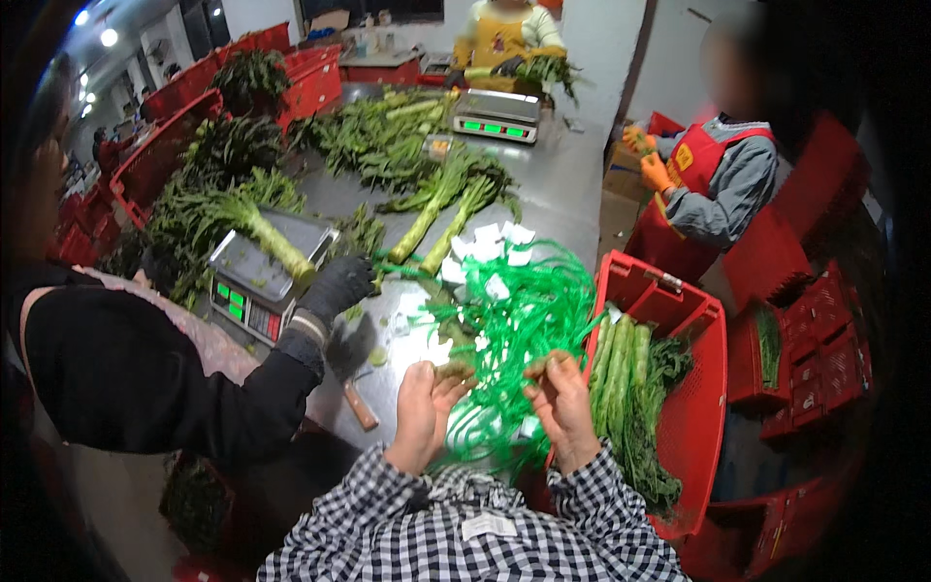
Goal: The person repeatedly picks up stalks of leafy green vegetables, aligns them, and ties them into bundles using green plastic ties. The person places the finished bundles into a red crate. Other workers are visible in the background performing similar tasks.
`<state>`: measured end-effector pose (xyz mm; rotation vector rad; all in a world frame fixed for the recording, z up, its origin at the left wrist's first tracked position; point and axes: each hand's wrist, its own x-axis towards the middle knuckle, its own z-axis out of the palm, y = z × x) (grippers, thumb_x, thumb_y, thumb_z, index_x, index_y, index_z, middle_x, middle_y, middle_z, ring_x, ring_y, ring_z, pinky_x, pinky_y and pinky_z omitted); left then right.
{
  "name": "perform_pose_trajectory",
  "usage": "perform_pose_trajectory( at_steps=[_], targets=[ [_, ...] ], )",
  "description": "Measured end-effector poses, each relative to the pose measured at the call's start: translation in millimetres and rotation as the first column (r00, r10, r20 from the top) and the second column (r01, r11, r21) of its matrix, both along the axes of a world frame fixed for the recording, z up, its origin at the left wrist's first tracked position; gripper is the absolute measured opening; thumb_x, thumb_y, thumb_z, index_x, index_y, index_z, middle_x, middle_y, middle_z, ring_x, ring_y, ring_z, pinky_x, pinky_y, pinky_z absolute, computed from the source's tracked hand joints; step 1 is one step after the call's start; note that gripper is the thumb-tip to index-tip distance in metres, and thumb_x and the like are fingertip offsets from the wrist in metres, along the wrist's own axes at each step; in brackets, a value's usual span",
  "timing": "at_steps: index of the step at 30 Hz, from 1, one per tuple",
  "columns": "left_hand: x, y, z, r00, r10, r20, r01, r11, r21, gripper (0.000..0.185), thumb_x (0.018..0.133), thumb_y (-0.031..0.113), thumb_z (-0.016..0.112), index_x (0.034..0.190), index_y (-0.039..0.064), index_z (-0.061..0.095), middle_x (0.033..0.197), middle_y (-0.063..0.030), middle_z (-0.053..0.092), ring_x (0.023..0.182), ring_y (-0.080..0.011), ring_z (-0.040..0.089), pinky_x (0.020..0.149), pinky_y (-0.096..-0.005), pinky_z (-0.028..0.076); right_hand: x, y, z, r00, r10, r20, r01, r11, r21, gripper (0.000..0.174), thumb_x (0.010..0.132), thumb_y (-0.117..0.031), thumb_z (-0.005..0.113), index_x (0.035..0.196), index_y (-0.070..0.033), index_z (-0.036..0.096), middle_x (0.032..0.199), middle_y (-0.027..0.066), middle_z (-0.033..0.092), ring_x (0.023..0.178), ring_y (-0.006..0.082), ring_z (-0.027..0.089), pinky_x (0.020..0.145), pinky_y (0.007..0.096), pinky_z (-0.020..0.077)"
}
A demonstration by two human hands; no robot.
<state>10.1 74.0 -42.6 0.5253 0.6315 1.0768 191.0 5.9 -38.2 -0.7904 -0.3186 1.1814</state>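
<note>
Over a heap of tangled green plastic straps (538, 305) with white tags (497, 286), my left hand (429, 407) and my right hand (566, 407) face each other, thumbs up and fingers curled. Whether a green strap lies between the fingers cannot be made out. Beyond the heap, two leafy celtuce stems (444, 218) rest on the metal table (560, 182). Close to my right hand, a red plastic crate (709, 407) holds several celtuce stems (618, 356), their leaves toward me. A wooden-handled knife (360, 406) lies left of my left hand.
At left, a co-worker's gloved hand (338, 287) reaches beside a scale (265, 254) bearing a celtuce (280, 247). Another scale (497, 116) stands farther back near a person in a yellow apron (502, 44). A person in a red apron (705, 174) stands right, near stacked red crates (814, 349).
</note>
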Motion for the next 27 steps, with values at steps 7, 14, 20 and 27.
perform_pose_trajectory(
  at_steps=[7, 14, 20, 27],
  targets=[
    [-18.3, 23.1, 7.6, 0.904, -0.156, 0.398, 0.236, 0.958, -0.162, 0.019, 0.101, 0.019, 0.04, 0.085, 0.011, 0.045, 0.06, 0.005, 0.033, 0.047, -0.007, 0.028, 0.048, -0.0219, 0.028, 14.5, -7.5, -13.8, 0.964, 0.165, -0.207, -0.155, 0.986, 0.063, 0.013, 0.098, -0.018, 0.051, 0.108, -0.009, 0.051, 0.1, 0.0101, 0.063, 0.094, 0.0236, 0.063, 0.07, 0.0297, 0.0537],
    [-22.8, 13.0, 4.1, 0.72, -0.431, -0.544, 0.608, 0.77, 0.194, 0.027, 0.089, 0.029, 0.064, 0.103, 0.01, 0.05, 0.059, 0.006, 0.036, 0.051, -0.006, 0.033, 0.047, -0.0232, 0.025, 8.0, 11.3, 6.7, 0.99, 0.011, 0.143, 0.003, 0.995, -0.102, 0.013, 0.099, -0.02, 0.048, 0.099, -0.007, 0.044, 0.07, -0.0006, 0.041, 0.056, 0.0104, 0.039, 0.049, 0.025, 0.0324],
    [-15.5, 3.9, 3.0, 0.76, -0.098, -0.642, 0.444, 0.8, 0.404, 0.018, 0.094, 0.015, 0.056, 0.101, 0.002, 0.065, 0.066, 0.0008, 0.049, 0.059, -0.009, 0.046, 0.053, -0.0252, 0.037, -0.7, 18.7, 17.4, 0.961, -0.003, 0.278, 0.037, 0.992, -0.117, 0.009, 0.1, -0.018, 0.043, 0.099, -0.009, 0.043, 0.065, -0.0014, 0.038, 0.05, 0.0087, 0.035, 0.044, 0.0237, 0.0293],
    [-14.8, 9.9, 13.9, 0.98, -0.075, 0.184, 0.144, 0.906, -0.398, 0.034, 0.102, 0.034, 0.038, 0.094, 0.006, 0.055, 0.054, 0.0013, 0.041, 0.048, -0.011, 0.037, 0.053, -0.0285, 0.036, -0.2, -7.3, 6.2, 0.698, 0.638, 0.324, -0.621, 0.765, -0.169, 0.036, 0.097, -0.033, 0.048, 0.116, -0.003, 0.049, 0.064, -0.0047, 0.036, 0.052, 0.0051, 0.031, 0.047, 0.0224, 0.0258]
  ],
)
